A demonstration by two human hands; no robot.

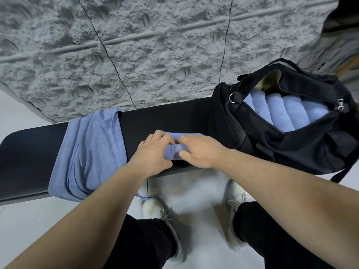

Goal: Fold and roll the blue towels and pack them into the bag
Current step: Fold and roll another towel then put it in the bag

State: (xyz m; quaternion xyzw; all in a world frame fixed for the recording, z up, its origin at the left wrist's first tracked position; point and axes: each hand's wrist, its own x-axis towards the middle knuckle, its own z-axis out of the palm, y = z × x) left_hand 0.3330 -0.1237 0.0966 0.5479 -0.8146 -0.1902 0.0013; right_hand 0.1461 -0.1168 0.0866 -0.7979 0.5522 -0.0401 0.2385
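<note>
Both hands curled around a blue towel beside the bag.

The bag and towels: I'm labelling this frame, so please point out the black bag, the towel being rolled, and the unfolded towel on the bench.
black bag [303,152]: head view, its front side panel.
towel being rolled [173,150]: head view, roll between the hands.
unfolded towel [91,152]: head view, its middle.

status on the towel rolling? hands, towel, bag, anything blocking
Left hand and right hand both gripping the towel, mid-roll on the bench. Bag open, rolled towels inside. Nothing blocking.
</note>
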